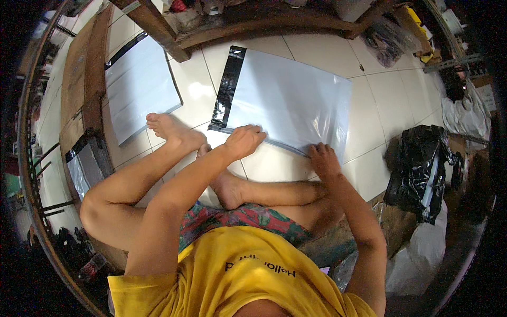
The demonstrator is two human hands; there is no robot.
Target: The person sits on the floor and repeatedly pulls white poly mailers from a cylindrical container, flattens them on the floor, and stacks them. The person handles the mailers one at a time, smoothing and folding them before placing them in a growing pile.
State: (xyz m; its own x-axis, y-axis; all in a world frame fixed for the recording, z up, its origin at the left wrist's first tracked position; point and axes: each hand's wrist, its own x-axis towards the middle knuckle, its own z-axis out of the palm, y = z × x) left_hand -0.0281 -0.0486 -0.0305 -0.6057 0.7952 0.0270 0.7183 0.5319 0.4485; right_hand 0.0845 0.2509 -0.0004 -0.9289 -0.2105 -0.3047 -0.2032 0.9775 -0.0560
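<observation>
On the tiled floor before me lies a large pale grey plastic mailing bag (288, 95), or a flat stack of them, with a black strip along its left side. My left hand (245, 141) grips its near edge, close to the black strip, with the fingers bent over the edge. Farther right along that same edge, my right hand (324, 160) holds the bag near its right corner with curled fingers. The thumbs and undersides of both hands are hidden. Another pale mailing bag (142, 87) with a black strip lies to the left, beyond my bare foot (169, 129).
A wooden frame (264, 36) spans the far side. Brown cardboard (79, 79) stands at the left, with a folded silver-and-black bag (87, 164) below it. To the right are a crumpled black plastic bag (420, 166), a white plastic bag (467, 113) and metal shelving (454, 62).
</observation>
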